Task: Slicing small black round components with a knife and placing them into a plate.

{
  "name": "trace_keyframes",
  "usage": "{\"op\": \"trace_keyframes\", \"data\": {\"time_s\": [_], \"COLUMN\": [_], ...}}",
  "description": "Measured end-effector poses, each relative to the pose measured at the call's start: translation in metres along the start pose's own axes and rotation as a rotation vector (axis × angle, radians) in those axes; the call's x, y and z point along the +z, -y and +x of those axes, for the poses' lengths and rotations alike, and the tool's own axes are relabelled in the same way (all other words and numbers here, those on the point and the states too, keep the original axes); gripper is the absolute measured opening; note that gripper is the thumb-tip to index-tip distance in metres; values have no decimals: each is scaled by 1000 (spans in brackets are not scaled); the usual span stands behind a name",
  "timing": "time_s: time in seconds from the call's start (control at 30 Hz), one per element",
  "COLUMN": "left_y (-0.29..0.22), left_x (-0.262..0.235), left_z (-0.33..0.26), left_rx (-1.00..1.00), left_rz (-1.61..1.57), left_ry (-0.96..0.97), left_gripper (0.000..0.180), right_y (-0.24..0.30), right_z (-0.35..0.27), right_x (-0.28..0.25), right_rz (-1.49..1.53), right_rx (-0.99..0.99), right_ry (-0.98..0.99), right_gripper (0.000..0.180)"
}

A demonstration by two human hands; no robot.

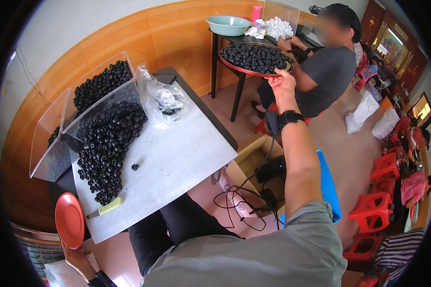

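My right hand (283,85), arm stretched out, grips the near rim of a round red tray (268,74). Small black ring-shaped parts (254,56) fill the tray. At the lower left, my left hand (76,258) is closed on the lower edge of a small red plate (70,221), which is tilted up and holds nothing. Between my hands, a heap of the same black parts (105,148) spills from a clear plastic bin (103,107) onto a white board (177,153). One loose part (135,167) lies apart. A knife with a pale green handle (111,205) rests near the board's front edge.
A clear plastic bag (165,103) lies beside the bin. A seated person (328,67) works at a dark table with a pale green basin (228,25) and white parts (278,27). Below my right arm are a cardboard box (246,158), black cables and a blue crate (328,186). Red stools (371,210) stand right.
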State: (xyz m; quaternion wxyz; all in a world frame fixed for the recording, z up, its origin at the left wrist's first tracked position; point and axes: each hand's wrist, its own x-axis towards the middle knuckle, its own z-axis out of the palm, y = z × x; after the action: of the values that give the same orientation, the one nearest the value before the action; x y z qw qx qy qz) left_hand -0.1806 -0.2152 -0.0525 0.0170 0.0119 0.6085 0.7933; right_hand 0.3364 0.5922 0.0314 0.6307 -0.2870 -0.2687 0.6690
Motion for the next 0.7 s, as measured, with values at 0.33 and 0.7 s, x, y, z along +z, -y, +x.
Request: {"op": "trace_keyframes", "data": {"time_s": [0.33,0.7], "left_y": [9,-6], "left_x": [-43,-32], "left_z": [23,-7], "left_rx": [-82,-10], "left_rz": [58,105], "left_ry": [113,189], "left_gripper": [49,46], "right_y": [7,4], "right_z": [15,34], "right_x": [-3,-21], "right_rz": [39,-20], "right_rx": [-43,-9], "right_ry": [-36,182], "right_gripper": [14,15]}}
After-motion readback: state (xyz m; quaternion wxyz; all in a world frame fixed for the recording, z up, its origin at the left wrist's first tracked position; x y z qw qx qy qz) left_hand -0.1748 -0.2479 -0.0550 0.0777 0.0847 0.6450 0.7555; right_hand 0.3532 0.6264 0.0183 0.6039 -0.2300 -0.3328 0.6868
